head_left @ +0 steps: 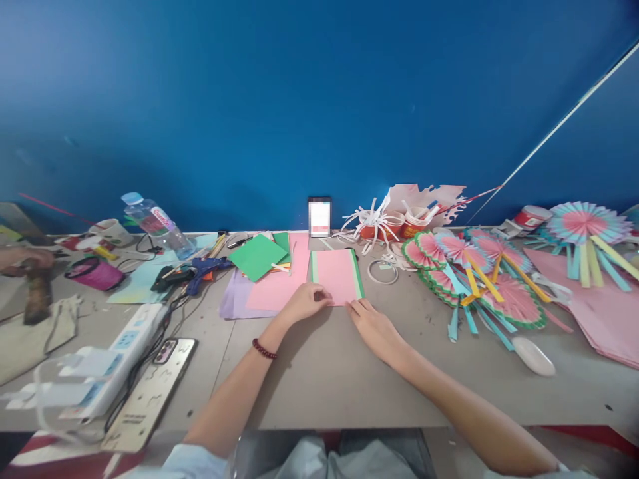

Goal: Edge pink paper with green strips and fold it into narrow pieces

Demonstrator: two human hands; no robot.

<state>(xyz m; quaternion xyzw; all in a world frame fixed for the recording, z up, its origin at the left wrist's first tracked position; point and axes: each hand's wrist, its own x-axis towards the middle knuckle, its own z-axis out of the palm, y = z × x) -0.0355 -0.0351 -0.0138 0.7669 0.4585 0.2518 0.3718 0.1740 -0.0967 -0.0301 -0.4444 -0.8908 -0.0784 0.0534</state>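
Note:
A pink sheet of paper [335,276] with green strips along its left and right sides lies on the table in front of me. My left hand [305,303] is at its lower left corner, fingers curled and thumb and fingertips pinching the near edge. At the lower right corner, my right hand [372,322] has its fingers together, gripping the same edge. The fingertips partly cover that edge, so any fold there is hard to make out. Larger pink paper [269,293] and green squares [257,257] lie left of my left hand.
Pleated paper fans [514,299] and a tape ring [383,271] lie to the right. A small screen [319,218] leans against the blue wall. On the left are a glue gun [207,269], a bottle [160,223], a power strip [124,352], a phone [152,392] and another person's hand [24,259].

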